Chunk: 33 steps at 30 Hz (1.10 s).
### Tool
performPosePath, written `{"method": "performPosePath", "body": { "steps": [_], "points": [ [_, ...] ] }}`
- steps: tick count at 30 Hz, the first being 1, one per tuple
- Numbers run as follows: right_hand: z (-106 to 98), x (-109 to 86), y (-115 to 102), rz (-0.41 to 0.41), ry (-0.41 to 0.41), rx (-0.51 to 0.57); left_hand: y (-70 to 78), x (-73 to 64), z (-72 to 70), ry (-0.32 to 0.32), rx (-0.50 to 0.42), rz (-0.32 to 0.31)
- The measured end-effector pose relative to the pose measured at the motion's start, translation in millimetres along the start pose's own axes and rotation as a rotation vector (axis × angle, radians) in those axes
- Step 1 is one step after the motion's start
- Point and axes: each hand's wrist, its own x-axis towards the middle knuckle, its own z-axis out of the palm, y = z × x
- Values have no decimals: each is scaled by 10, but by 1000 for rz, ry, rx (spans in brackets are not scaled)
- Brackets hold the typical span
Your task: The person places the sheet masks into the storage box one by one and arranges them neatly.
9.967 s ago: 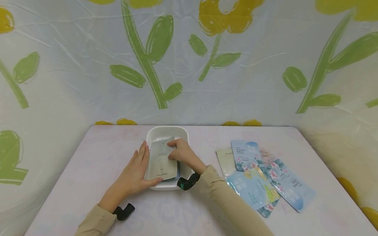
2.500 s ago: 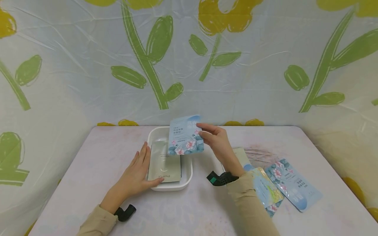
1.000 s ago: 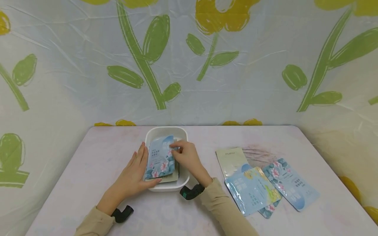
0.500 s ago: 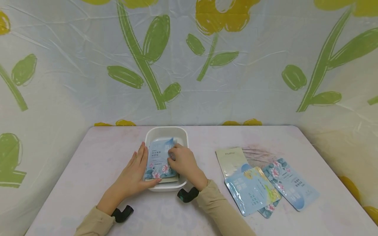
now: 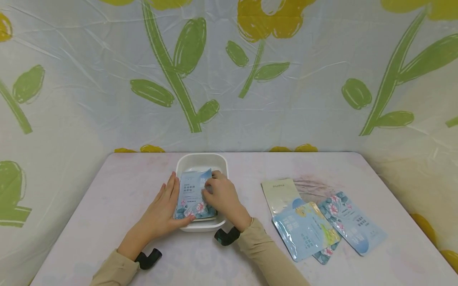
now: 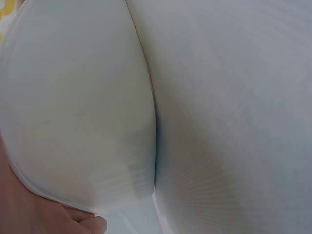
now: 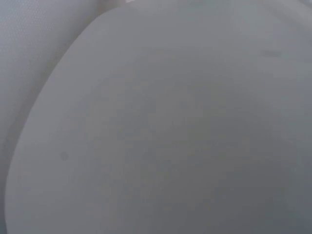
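Inside the white plastic tray [image 5: 201, 162] lies a light-blue face mask sachet [image 5: 193, 198] with pink flowers, on top of a pale beige one that barely shows at the front. My right hand [image 5: 227, 198] has its fingers curled at the upper sachet's right edge and pinches it; the fingertips are partly hidden. Along the tray's left side rests my left hand [image 5: 157, 214], fingers straight, thumb spread to the front rim. The left wrist view has the tray's outer wall [image 6: 83, 107] close up, with part of the left hand [image 6: 34, 212]. Only the pale tray wall [image 7: 156, 126] fills the right wrist view.
Right of the tray, several sachets lie loosely overlapped: a beige one [image 5: 279, 194], a blue one with yellow [image 5: 304, 230], and a blue flowered one [image 5: 352, 222]. A flower-print sheet [image 5: 304, 99] hangs behind the table [image 5: 193, 262].
Ten seconds ago a beige sachet lay uppermost in the tray. The right hand then brought a blue flowered one over from the pile, laid it on top and slid it slightly forward. The left hand stayed.
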Motion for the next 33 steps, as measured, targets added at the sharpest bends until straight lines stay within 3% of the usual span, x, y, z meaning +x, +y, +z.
{"method": "performPosePath", "body": {
  "steps": [4, 10, 25, 33],
  "points": [
    [-6, -3, -37, 19, -90, -89, 3, 1, 1, 12, 6, 10],
    [6, -23, -91, -24, -247, -280, -3, 7, 7, 23, 10, 21],
    [24, -40, -145, -25, -325, -409, 15, 13, -13, 3, 14, 2],
    [29, -24, -127, -5, -314, -341, 5, 12, -3, 6, 16, 8]
  ]
}}
